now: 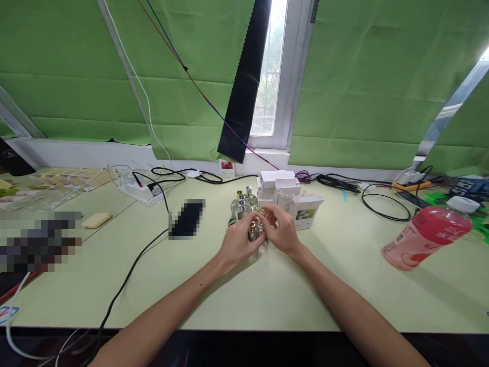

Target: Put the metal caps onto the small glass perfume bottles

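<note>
A tight group of small glass perfume bottles (pixel 249 196) with silver and gold spray tops stands upright mid-table. My left hand (pixel 239 238) curls around the near side of the group from the left. From the right, my right hand (pixel 282 232) closes in, its fingers bent over the bottles. Fingertips of both hands almost meet, enclosing several bottles; one copper-coloured top (pixel 252 227) shows between them. The fingers hide much of these bottles, so exact contact is unclear. Just behind my right hand, white cartons (pixel 280 181) are piled, one with a green picture on its front.
A pink drink bottle (pixel 424 237) stands at the right. To the left lie a dark blurred object (pixel 187 219), a beige soap-shaped item (pixel 97 220) and a white power strip (pixel 141 192). Black cables (pixel 336 182) run along the back; another crosses the table's left side.
</note>
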Action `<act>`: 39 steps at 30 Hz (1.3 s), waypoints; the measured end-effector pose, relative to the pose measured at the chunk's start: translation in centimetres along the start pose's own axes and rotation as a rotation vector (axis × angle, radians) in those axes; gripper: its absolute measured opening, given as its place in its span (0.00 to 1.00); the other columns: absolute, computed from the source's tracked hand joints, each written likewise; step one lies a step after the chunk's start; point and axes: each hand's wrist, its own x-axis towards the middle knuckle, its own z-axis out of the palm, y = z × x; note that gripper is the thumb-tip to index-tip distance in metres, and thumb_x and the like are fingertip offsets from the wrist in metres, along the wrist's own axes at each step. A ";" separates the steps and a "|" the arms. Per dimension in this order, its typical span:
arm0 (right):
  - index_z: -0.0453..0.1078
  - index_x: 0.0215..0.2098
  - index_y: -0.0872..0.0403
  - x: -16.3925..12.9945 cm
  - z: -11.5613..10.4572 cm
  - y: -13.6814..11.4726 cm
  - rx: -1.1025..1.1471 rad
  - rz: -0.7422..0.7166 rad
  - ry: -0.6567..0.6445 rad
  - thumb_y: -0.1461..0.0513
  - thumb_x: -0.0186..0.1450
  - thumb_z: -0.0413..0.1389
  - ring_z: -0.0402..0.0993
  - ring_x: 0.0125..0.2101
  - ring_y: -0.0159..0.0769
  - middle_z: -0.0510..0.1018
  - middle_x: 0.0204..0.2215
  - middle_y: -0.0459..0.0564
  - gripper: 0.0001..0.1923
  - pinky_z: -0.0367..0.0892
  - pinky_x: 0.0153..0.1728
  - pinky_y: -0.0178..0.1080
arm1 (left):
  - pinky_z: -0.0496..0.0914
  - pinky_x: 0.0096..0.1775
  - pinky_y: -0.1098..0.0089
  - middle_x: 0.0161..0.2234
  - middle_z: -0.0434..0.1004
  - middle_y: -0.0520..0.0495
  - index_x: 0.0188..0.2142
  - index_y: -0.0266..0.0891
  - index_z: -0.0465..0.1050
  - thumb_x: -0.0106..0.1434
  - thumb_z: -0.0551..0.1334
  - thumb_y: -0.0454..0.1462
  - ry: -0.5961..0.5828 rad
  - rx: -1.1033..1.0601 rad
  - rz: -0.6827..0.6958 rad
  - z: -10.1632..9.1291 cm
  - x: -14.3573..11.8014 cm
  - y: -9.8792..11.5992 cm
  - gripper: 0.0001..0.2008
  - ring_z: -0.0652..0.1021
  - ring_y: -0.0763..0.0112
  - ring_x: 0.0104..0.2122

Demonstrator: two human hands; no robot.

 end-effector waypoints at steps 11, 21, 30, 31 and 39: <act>0.70 0.43 0.52 0.2 -0.2 -0.3 -0.018 0.020 -0.067 0.63 0.67 0.56 0.62 0.22 0.28 0.73 0.29 0.45 0.06 0.65 0.27 0.34 | 0.72 0.40 0.65 0.44 0.80 0.48 0.55 0.43 0.66 0.60 0.62 0.37 0.001 0.022 -0.007 0.2 0.0 -0.1 0.22 0.81 0.62 0.40; 0.70 0.43 0.52 0.2 -0.3 -0.2 -0.007 0.028 -0.069 0.62 0.67 0.56 0.64 0.22 0.27 0.73 0.30 0.45 0.06 0.66 0.24 0.33 | 0.73 0.39 0.65 0.43 0.80 0.48 0.55 0.43 0.66 0.61 0.62 0.37 0.013 0.026 0.018 0.0 0.0 0.1 0.22 0.81 0.62 0.39; 0.70 0.43 0.53 0.1 -0.7 0.0 0.018 0.009 -0.102 0.64 0.66 0.55 0.65 0.21 0.26 0.75 0.30 0.46 0.07 0.66 0.24 0.33 | 0.73 0.40 0.65 0.46 0.78 0.46 0.54 0.42 0.67 0.61 0.61 0.36 0.072 0.028 0.075 0.2 -0.2 -0.1 0.20 0.80 0.64 0.40; 0.70 0.43 0.53 0.1 -0.7 0.0 0.018 0.008 -0.106 0.64 0.66 0.55 0.65 0.21 0.26 0.75 0.31 0.46 0.07 0.66 0.24 0.33 | 0.73 0.40 0.65 0.46 0.78 0.46 0.53 0.42 0.67 0.61 0.61 0.36 0.075 0.021 0.080 0.2 -0.2 0.0 0.20 0.80 0.64 0.40; 0.70 0.45 0.52 0.2 -1.0 0.3 0.026 0.002 -0.127 0.65 0.64 0.56 0.66 0.21 0.26 0.77 0.32 0.46 0.11 0.67 0.23 0.32 | 0.72 0.36 0.69 0.45 0.77 0.47 0.51 0.43 0.69 0.61 0.61 0.35 0.072 -0.011 0.118 0.0 -0.1 0.1 0.17 0.78 0.68 0.37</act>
